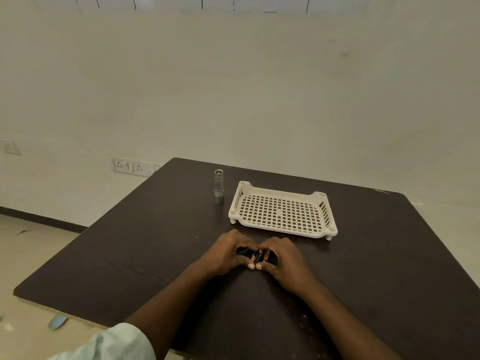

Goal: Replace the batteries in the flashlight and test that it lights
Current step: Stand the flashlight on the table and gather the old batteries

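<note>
Both hands meet near the middle of the dark brown table [363, 255], the left hand [226, 255] and right hand [283, 258] curling fingers around a black holder with copper-and-black batteries [258, 256]. The silver metal flashlight [218, 186] stands upright farther back, just left of the cream perforated plastic tray [283, 211].

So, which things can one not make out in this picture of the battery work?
- Batteries, head view: both hands, left hand and right hand, cover them; their number and whatever black part they sit in stay unclear.
- Flashlight, head view: too small to tell whether its upper end is open or capped.
- Table, head view: the near and right sides are cut off by the frame edges.
</note>
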